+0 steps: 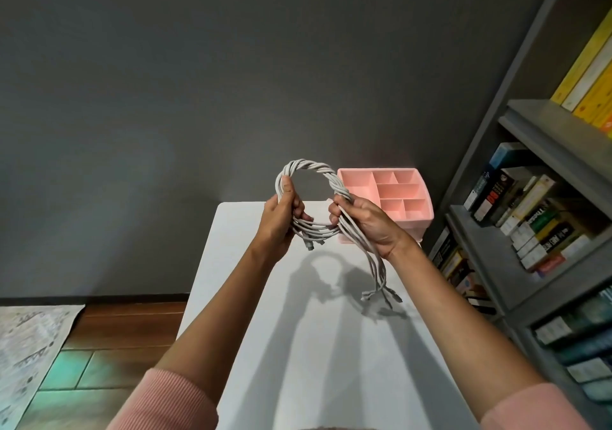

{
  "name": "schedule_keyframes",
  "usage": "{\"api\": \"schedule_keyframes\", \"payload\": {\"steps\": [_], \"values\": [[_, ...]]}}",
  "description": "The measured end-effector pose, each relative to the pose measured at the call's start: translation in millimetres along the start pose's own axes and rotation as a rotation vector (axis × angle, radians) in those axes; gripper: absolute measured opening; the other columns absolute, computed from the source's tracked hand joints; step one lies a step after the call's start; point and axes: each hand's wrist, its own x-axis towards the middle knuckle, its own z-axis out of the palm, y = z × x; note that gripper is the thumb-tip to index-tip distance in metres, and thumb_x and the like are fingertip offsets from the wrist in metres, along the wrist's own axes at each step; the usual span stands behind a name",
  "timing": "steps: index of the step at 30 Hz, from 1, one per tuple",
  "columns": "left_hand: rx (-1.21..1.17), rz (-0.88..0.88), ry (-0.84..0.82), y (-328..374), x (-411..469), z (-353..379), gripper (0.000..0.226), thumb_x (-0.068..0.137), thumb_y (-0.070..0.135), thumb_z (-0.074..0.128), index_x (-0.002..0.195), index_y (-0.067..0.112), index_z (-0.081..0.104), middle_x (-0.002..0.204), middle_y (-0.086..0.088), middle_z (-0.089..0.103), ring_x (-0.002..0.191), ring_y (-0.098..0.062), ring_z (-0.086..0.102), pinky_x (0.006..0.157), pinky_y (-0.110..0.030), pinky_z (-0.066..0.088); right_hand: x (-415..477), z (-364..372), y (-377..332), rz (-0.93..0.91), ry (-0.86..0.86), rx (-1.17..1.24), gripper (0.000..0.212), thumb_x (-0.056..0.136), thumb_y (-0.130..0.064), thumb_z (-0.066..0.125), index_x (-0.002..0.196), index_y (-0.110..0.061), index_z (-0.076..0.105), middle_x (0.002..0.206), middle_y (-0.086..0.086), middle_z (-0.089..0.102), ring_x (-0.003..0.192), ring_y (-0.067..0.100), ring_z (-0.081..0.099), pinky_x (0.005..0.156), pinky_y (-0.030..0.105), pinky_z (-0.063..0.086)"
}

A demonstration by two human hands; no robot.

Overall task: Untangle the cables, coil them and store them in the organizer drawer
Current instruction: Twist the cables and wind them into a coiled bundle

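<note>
Cables [308, 166], wound in a twisted ring, are gripped on one side by the left hand [281, 219] and on the other by the right hand [367, 224] above the table [331, 363], near the pink organizer [419, 221], and are judged light, soft, springy, best held at both sides.
</note>
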Motion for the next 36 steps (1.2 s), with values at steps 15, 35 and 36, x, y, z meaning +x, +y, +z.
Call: {"api": "schedule_keyframes", "payload": {"steps": [15, 35, 36], "values": [[0.28, 0.614, 0.229, 19.5, -4.2, 17.6, 0.03, 0.099, 0.036, 0.042, 0.091, 0.011, 0.055, 0.059, -0.009, 0.044, 0.051, -0.021, 0.041, 0.047, -0.037, 0.039, 10.0, 21.1, 7.5, 0.009, 0.145, -0.52, 0.018, 0.097, -0.013, 0.051, 0.112, -0.008, 0.042, 0.097, 0.009, 0.063, 0.074, 0.021, 0.066, 0.061, 0.03, 0.055], [0.338, 0.261, 0.315, 15.2, 14.3, -14.4, 0.059, 0.096, 0.051, 0.04, 0.057, 0.007, 0.046, 0.046, -0.003, 0.041, 0.035, -0.012, 0.039, 0.037, -0.02, 0.033, 14.5, 20.7, 5.4, -0.314, 0.256, -0.503, 0.024, 0.099, -0.026, 0.046, 0.089, -0.02, 0.067, 0.057, -0.007, 0.026, 0.053, 0.008, 0.017, 0.053, 0.028, 0.01], [0.358, 0.189, 0.276, 13.5, 12.7, -15.3, 0.056, 0.094, 0.052, 0.043, 0.059, 0.009, 0.046, 0.046, -0.003, 0.039, 0.036, -0.013, 0.037, 0.037, -0.02, 0.032, 14.1, 19.6, 2.8, -0.328, 0.253, -0.501, 0.026, 0.099, -0.026, 0.046, 0.086, -0.022, 0.068, 0.06, -0.003, 0.024, 0.054, 0.008, 0.018, 0.052, 0.024, 0.011]]}}
